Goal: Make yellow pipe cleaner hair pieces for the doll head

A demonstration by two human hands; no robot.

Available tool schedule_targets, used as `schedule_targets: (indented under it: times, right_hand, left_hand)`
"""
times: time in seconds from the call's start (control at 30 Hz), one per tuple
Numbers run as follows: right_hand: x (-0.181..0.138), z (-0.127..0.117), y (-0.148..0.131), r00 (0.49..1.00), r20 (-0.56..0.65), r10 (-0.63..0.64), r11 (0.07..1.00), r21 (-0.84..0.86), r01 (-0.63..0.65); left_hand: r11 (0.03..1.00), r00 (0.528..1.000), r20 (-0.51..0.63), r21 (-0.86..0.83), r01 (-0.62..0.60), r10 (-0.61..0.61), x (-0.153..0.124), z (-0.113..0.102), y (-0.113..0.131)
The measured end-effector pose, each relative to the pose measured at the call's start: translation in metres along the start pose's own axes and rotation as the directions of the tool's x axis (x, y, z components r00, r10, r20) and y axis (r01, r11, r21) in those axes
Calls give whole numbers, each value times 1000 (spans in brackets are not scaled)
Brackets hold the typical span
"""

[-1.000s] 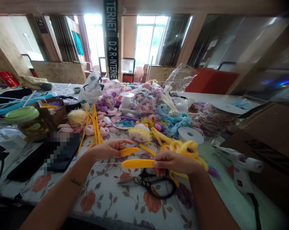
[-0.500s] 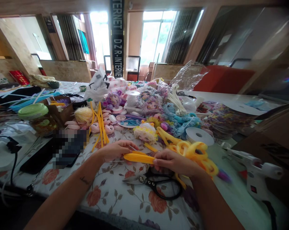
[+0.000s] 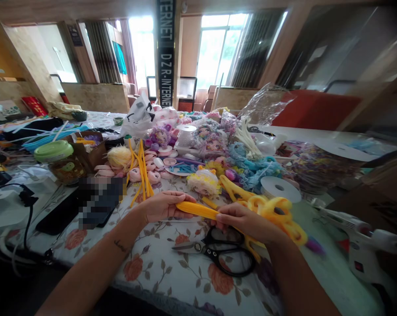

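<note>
Yellow strip [image 3: 198,210], just beyond the scissors [image 3: 212,253], pinched at one end in the right hand [image 3: 243,219]; other end against loosely curled fingers of the left hand [image 3: 164,205], firmly held or not, impossible to tell. Farther beyond the scissors, yellow-haired doll head [image 3: 203,181]; beyond and right of them, yellow coils [image 3: 266,206], then white spool [image 3: 290,191]; well right, glue gun [image 3: 359,246].

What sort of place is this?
Probably a craft workroom, perhaps for making dolls: there is a heap of doll heads, with scissors in front and what looks like a glue gun at the right.
</note>
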State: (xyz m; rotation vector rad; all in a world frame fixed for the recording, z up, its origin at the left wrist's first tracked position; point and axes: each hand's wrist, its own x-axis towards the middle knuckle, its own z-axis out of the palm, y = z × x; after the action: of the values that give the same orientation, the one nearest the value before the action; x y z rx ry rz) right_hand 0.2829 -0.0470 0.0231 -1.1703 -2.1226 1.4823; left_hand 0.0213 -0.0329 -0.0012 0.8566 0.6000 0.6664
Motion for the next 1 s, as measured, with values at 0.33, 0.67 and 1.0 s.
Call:
schedule_targets:
  times: [0.33, 0.67, 1.0]
  right_hand:
    - [5, 4, 2, 998, -56, 28, 1000, -7, -29]
    - [9, 4, 8, 989, -148, -6, 992, -126, -13]
    - [7, 6, 2, 934, -322, -155, 931, -363, 29]
  left_hand:
    - [998, 999, 21, -54, -33, 35, 2, 1, -1]
    - [970, 982, -51, 177, -168, 179, -1, 12, -4]
    - [891, 948, -19, 347, -293, 319, -3, 19, -1]
